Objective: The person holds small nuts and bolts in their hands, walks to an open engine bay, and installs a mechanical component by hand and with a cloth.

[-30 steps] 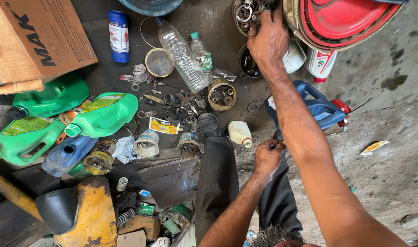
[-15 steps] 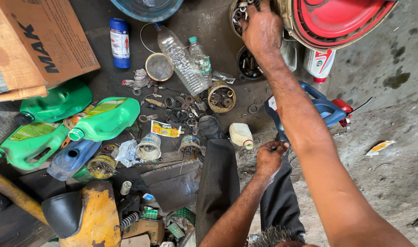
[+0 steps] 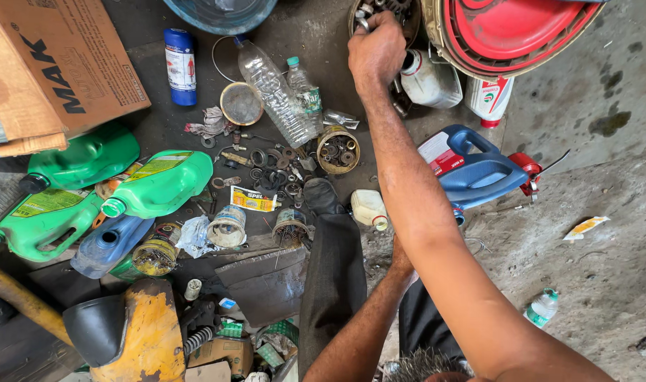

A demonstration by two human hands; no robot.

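Reaching up, I have my right hand [image 3: 376, 51] curled shut over the rim of a round tin of metal parts [image 3: 383, 13], just beside the red lid [image 3: 514, 32] and a white bottle [image 3: 427, 79]. My left hand [image 3: 400, 256] is mostly hidden behind my right forearm, so I cannot tell its grip. Near it lies a blue jug [image 3: 478, 170].

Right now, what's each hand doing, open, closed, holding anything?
Right hand: fingers curled closed at the rim of the tin of metal parts; what it grips cannot be told.
Left hand: hidden behind the right forearm; cannot be told.
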